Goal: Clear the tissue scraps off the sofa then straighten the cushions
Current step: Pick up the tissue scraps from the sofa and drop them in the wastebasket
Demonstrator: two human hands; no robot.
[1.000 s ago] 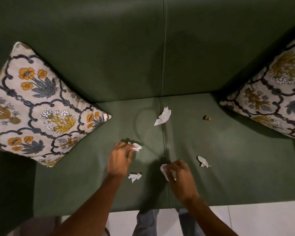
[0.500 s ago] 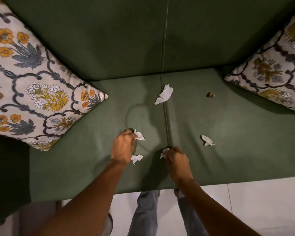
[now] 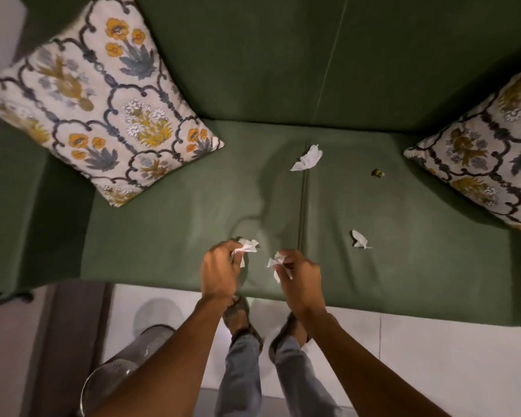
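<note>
Over the front of the green sofa seat (image 3: 169, 236), my left hand (image 3: 220, 270) grips white tissue scraps (image 3: 246, 246) between its fingers. Beside it my right hand (image 3: 301, 279) is closed on more white tissue scraps (image 3: 275, 263). A larger white scrap (image 3: 308, 158) lies on the seam near the backrest. A small scrap (image 3: 359, 239) lies on the right seat, to the right of my right hand. A tiny olive-brown crumpled bit (image 3: 377, 173) sits further back on the right. One floral cushion (image 3: 103, 115) leans tilted at the left, another floral cushion (image 3: 487, 164) at the right.
A clear glass bin or vase (image 3: 124, 365) stands on the floor at the lower left, beside my left forearm. My legs and sandalled feet (image 3: 244, 323) are on the white tiled floor right at the sofa's front edge. The green backrest (image 3: 283, 55) fills the top.
The left hand has picked up the second scrap that lay near it, and both hands have risen off the seat holding tissue. My view has pulled back, so floor and feet show.
</note>
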